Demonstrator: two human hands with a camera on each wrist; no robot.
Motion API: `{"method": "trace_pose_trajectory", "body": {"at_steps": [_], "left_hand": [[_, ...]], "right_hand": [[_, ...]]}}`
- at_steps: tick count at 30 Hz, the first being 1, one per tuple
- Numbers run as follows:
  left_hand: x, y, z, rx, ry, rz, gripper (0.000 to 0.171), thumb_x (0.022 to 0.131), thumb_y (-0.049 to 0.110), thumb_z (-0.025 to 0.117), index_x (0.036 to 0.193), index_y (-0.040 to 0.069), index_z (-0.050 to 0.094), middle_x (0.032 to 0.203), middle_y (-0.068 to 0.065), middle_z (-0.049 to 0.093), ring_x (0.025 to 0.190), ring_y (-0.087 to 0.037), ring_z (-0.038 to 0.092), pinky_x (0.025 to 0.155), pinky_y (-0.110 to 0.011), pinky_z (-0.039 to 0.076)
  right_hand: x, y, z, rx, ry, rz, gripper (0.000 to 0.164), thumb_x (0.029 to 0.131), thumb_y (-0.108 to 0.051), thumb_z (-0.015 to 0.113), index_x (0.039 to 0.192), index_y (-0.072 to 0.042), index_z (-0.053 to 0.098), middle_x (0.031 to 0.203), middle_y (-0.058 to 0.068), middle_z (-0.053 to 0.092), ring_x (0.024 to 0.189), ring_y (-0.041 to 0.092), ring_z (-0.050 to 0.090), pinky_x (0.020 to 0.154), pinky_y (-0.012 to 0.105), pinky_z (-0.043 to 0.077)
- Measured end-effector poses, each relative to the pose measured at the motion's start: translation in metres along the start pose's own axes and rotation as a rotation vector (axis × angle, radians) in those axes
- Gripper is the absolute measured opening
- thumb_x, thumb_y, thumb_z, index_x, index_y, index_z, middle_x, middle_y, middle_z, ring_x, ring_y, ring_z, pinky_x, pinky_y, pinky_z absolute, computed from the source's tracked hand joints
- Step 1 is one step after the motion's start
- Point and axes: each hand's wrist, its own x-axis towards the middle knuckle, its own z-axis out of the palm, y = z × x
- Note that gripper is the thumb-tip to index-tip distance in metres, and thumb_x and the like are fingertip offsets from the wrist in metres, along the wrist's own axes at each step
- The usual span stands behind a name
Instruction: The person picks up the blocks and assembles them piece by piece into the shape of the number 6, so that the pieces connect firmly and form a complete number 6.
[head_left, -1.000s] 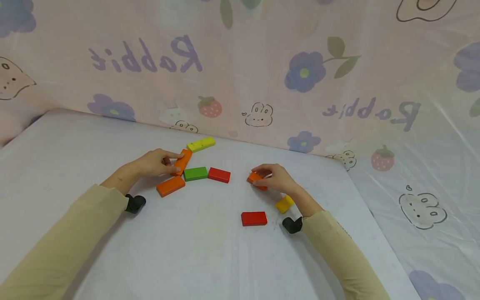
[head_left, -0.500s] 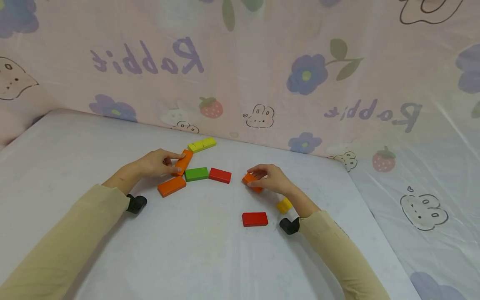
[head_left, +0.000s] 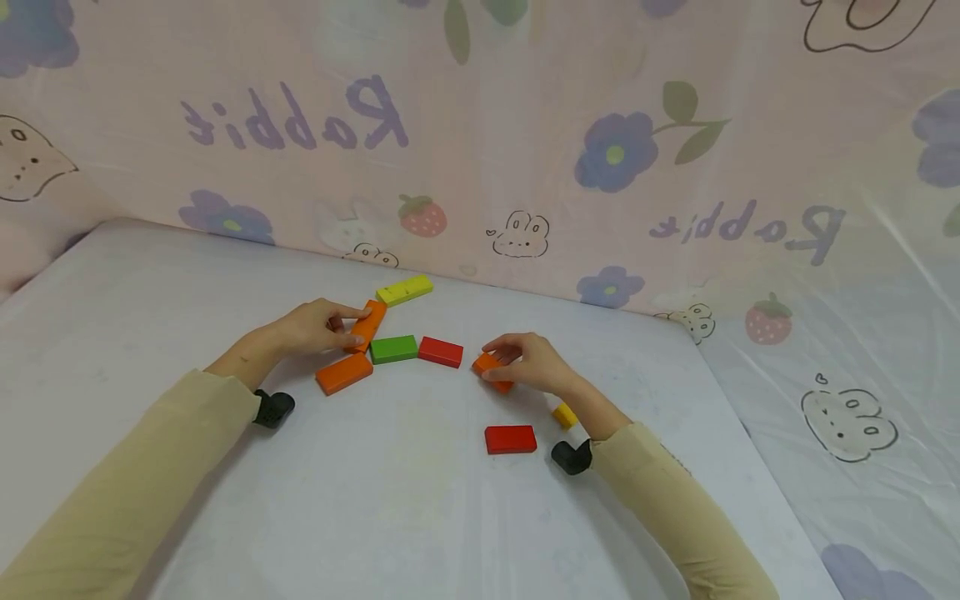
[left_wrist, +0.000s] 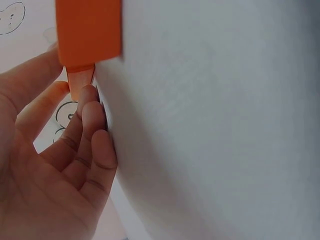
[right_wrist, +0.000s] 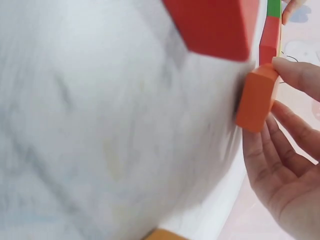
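- On the near side of the right hand (head_left: pixel 534 364): a red rectangular, apparently wooden block (head_left: pixel 511 441), long axis crosswise.
- Pinched in the right hand, between thumb and fingers: a slanting orange rectangular block (right_wrist: pixel 257 101), likewise wooden-looking, right end nearer the body.
- Just left of the right hand, across a slim gap, nearer to it than to the left hand (head_left: pixel 315 325): another red rectangular block (head_left: pixel 441 352), less slanted; farther left, a green rectangular block (head_left: pixel 393 349).
- Under left thumb and forefinger: another orange rectangular block (head_left: pixel 370 323), pinched or merely touched, impossible to tell.
- Beyond the left hand: a yellow rectangular block (head_left: pixel 405 291).
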Motion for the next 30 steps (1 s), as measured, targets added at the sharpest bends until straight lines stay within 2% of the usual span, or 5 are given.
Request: {"method": "trace_pose_trajectory", "body": {"at_steps": [18, 30], "left_hand": [[-0.003, 0.0, -0.001, 0.0, -0.001, 0.018, 0.059, 0.093, 0.028, 0.063, 0.144, 0.007, 0.042, 0.095, -0.014, 0.051, 0.086, -0.025, 0.045, 0.068, -0.03, 0.035], [-0.003, 0.001, 0.002, 0.013, 0.012, 0.011, 0.059, 0.093, 0.029, 0.063, 0.144, 0.007, 0.042, 0.099, -0.016, 0.053, 0.088, -0.026, 0.046, 0.071, -0.03, 0.037]], "right_hand": [[-0.001, -0.015, 0.014, -0.036, 0.039, 0.05, 0.039, 0.08, -0.027, 0.077, 0.113, -0.008, 0.068, 0.095, 0.005, 0.066, 0.087, 0.017, 0.059, 0.073, 0.026, 0.047], [-0.001, -0.02, 0.019, -0.032, 0.056, 0.082, 0.039, 0.081, -0.031, 0.077, 0.111, -0.009, 0.067, 0.097, 0.005, 0.066, 0.09, 0.018, 0.059, 0.072, 0.026, 0.05]]}}
